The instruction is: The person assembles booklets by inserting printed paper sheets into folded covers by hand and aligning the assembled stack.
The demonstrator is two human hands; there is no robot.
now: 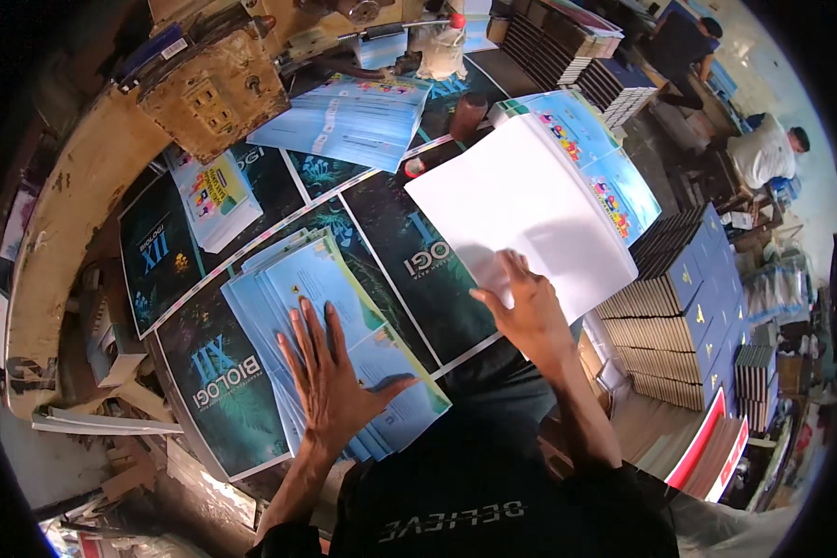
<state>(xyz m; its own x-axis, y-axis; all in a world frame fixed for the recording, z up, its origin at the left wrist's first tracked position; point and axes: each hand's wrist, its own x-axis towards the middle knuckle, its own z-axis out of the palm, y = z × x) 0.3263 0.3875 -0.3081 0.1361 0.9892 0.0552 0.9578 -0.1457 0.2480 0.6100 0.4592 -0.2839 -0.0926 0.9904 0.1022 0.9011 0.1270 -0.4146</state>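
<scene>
My left hand (327, 386) lies flat, fingers spread, on a fanned pile of light-blue printed covers (381, 346). The pile rests on a dark printed sheet (216, 372) that covers the table. At the near left corner of a stack of white paper (530, 200) is my right hand (528, 305), its fingers bent a little and the thumb held apart. Nothing shows in its grasp; whether the fingertips touch the paper is hard to tell. Under the white stack, blue covers with colourful drawings (614, 181) stick out on the right.
Beyond lie another fan of blue covers (349, 116) and a smaller bundle (216, 200). A worn metal machine (209, 98) overhangs the far left. Tall stacks of blue books (688, 298) stand at the right, near red-edged books (707, 446). Two people (763, 153) sit at the far right.
</scene>
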